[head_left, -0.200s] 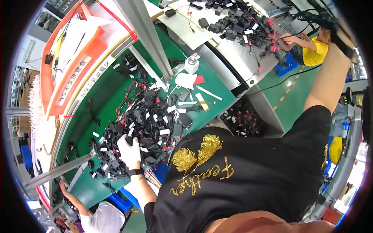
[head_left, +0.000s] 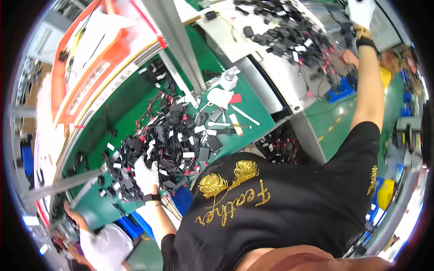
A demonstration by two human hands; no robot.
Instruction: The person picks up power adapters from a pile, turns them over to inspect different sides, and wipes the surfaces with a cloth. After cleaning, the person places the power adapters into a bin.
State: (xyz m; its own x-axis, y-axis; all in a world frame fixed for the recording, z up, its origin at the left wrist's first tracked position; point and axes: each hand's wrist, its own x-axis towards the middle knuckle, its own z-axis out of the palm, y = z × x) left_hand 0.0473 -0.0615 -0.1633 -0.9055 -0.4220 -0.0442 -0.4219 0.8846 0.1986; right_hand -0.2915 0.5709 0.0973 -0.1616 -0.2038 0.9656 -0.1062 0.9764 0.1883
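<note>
Black adapters (head_left: 169, 144) with tangled cables lie in a broad heap on the green bench (head_left: 253, 100), reaching its near edge. No separate finished batch can be made out, so the share done cannot be told; by the look of it, much is left. The gloved left hand (head_left: 146, 175) rests on the heap near that edge, fingers bent, though whether its grip pinches anything I cannot tell. The gloved right hand (head_left: 361, 12) is raised well away, partly cut off, its grip unreadable too. A white bottle (head_left: 228, 80) and a white cloth (head_left: 219, 98) sit toward the bench's right edge; an orange tray (head_left: 88, 88) stands beyond the far edge. Past the right edge, a white bench (head_left: 284, 76) carries more adapters beside a blue stool (head_left: 342, 91); a co-worker in white (head_left: 108, 246) is at the left.
</note>
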